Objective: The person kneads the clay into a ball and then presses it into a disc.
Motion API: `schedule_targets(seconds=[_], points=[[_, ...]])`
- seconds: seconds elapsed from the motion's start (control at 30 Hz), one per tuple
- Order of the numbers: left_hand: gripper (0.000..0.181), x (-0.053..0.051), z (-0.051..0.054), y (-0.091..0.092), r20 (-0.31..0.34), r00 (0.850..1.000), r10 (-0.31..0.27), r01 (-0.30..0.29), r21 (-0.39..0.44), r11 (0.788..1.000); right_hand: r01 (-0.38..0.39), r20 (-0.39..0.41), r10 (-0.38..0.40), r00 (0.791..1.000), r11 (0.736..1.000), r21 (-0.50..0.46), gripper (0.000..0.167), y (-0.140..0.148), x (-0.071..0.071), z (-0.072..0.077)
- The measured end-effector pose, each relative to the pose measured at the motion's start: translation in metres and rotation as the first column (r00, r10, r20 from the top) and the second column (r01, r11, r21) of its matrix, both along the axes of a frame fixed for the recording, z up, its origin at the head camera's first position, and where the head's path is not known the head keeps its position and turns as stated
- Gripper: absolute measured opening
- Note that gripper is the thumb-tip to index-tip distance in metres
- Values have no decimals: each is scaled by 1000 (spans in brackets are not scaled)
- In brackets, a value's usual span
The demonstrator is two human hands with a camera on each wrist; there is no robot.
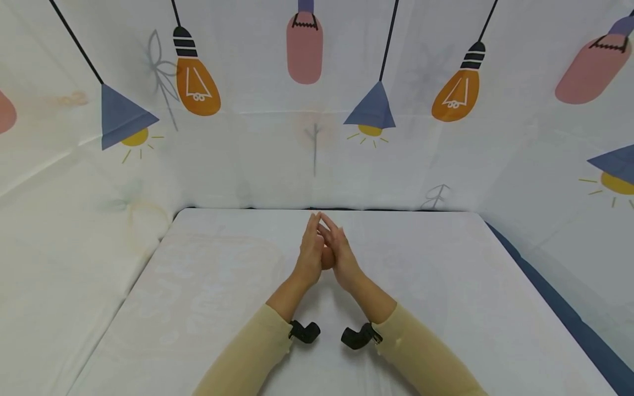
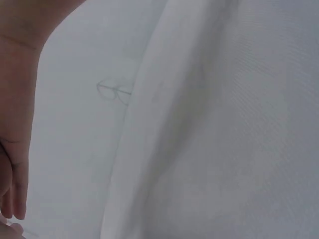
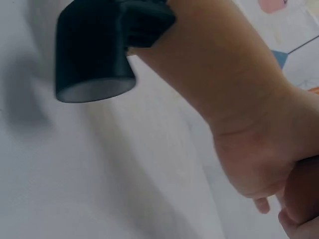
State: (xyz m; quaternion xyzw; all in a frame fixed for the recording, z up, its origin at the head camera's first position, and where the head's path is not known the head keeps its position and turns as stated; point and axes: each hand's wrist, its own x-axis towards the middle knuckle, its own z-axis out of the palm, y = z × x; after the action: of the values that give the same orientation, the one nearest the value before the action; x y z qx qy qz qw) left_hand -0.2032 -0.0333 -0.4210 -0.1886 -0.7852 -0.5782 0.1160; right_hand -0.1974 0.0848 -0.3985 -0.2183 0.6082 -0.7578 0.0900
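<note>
My left hand (image 1: 310,253) and right hand (image 1: 344,256) meet over the table, palms facing each other and fingertips together. Their fingers look mostly straight. Between the palms sits a smooth, round reddish-brown object (image 1: 327,258), about ball-sized; the hands cover most of it, and its exact kind cannot be told. At the right edge of the right wrist view, part of the round object (image 3: 303,191) shows against the right palm. The left wrist view catches only a sliver of the left hand (image 2: 17,149) at its left side.
A white-covered table (image 1: 223,308) lies under both arms. Behind it hangs a white cloth (image 1: 267,148) printed with lamps and bulbs. Each wrist carries a black camera, one on the left (image 1: 306,332) and one on the right (image 1: 358,336).
</note>
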Motion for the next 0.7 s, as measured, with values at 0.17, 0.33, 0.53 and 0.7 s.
schedule_targets(seconds=[0.17,0.33,0.53,0.7], points=[[102,-1,-6,1,45,994,-100,100,1,995,66,-18,-66,998,998,17,73,4,-1,7],[91,1,-9,3,59,974,-216,215,36,976,120,-46,-119,992,993,21,73,8,-8,12],[88,7,-13,3,83,945,-316,309,92,947,198,-93,-190,977,976,87,68,12,-19,11],[84,11,-10,4,59,930,-362,352,133,926,259,-123,-239,963,949,181,61,13,-27,6]])
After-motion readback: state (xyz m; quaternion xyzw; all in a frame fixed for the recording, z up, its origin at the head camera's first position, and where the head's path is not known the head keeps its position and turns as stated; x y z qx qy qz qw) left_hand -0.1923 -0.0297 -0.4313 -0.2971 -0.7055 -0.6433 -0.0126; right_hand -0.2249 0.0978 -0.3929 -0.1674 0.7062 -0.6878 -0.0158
